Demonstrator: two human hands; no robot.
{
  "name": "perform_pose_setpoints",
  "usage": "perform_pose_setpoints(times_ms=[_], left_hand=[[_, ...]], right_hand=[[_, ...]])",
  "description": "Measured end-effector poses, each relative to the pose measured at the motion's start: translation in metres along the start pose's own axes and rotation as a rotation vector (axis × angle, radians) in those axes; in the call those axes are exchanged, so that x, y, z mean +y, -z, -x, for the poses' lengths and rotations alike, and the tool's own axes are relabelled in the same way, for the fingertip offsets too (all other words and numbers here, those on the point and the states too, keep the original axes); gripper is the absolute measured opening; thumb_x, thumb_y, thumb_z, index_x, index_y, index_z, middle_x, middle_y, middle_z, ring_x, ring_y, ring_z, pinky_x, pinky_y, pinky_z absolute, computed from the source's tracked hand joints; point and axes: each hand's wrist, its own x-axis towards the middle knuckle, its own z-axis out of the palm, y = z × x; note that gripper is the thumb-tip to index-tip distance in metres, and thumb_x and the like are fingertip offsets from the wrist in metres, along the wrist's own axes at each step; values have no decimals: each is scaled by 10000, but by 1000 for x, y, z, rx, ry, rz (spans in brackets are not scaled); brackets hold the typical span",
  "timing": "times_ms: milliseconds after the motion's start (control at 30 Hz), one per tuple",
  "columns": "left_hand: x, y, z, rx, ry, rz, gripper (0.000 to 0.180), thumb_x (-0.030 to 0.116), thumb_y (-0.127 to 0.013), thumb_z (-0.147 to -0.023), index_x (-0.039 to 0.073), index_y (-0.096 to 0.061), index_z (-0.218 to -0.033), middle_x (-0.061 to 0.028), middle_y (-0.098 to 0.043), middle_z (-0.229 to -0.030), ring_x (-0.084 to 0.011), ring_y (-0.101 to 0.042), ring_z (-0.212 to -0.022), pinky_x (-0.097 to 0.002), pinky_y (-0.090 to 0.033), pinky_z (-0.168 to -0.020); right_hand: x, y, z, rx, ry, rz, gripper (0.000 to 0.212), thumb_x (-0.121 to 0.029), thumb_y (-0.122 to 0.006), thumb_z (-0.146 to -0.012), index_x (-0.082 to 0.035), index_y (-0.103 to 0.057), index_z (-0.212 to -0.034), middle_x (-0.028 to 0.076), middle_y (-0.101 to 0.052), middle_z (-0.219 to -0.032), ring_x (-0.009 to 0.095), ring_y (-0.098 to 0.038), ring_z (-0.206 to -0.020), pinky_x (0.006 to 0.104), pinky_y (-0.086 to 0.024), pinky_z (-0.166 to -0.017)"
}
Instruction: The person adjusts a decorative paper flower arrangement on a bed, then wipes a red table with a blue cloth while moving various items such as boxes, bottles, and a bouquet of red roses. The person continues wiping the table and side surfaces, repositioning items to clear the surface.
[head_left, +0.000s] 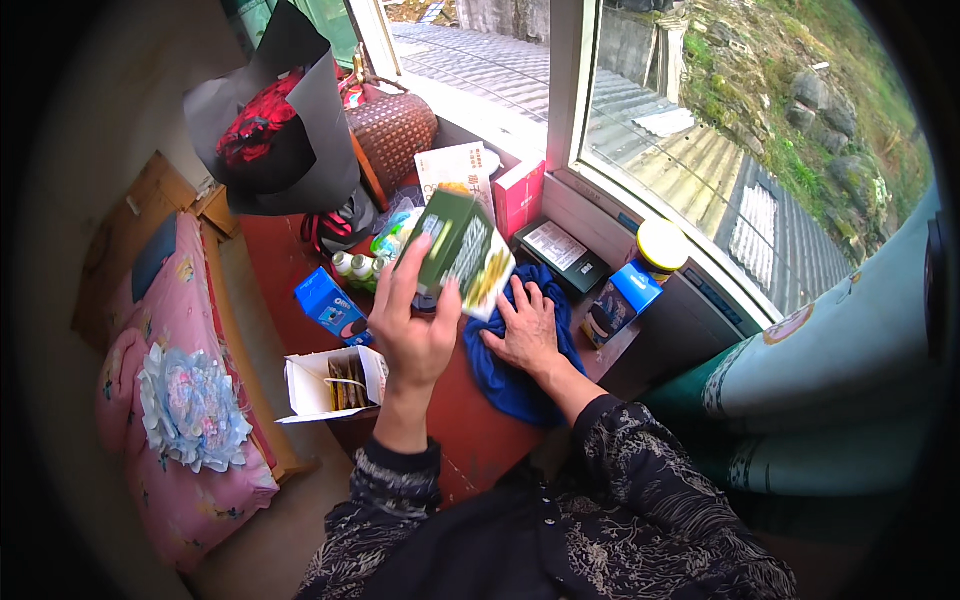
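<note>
My left hand (pixel 415 335) grips a green and white box (pixel 458 245) with yellow food pictures and holds it tilted above the table. Spread over a crumpled dark blue cloth (pixel 500 380) is my right hand (pixel 528 330), its fingers apart and pressing the cloth to the red-brown table (pixel 440 445). Just left of my left wrist stands an opened white carton (pixel 305 385) with brown packets (pixel 347 385) inside. Beyond it is a blue snack box (pixel 333 308), close to several small bottles with pale caps (pixel 361 268).
A black-wrapped red bouquet (pixel 260 125) rises at the far left, beside a woven brown basket (pixel 395 130). Along the window lie a pink box (pixel 520 195), a dark flat box (pixel 562 258), another blue box (pixel 622 303) and a yellow-rimmed tub (pixel 661 248). A pink bed (pixel 190 500) stands left.
</note>
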Motion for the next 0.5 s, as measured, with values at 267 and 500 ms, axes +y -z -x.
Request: perform_pose_setpoints(times_ms=[267,500], left_hand=[[6,80,106,-279,265,-26,480,17,-661,-744,21,-548,-1211,-192,-602,-1099,-328,-614,-986,-380,-489,-868],[13,97,118,-224,177,-184,500,3,-705,-720,68,-562,-1195,-207,-573,-1163,-378,-606,-1039,-400,-509,-872]], right_hand=[[0,-3,8,98,129,-70,597,-359,-688,-705,-93,-574,-1228,179,-450,-1379,356,-400,-1237,466,-356,-959],[9,-4,10,79,118,-1,607,-382,-659,-735,-94,-568,-1262,184,-439,-1404,349,-395,-1255,468,-340,-974]])
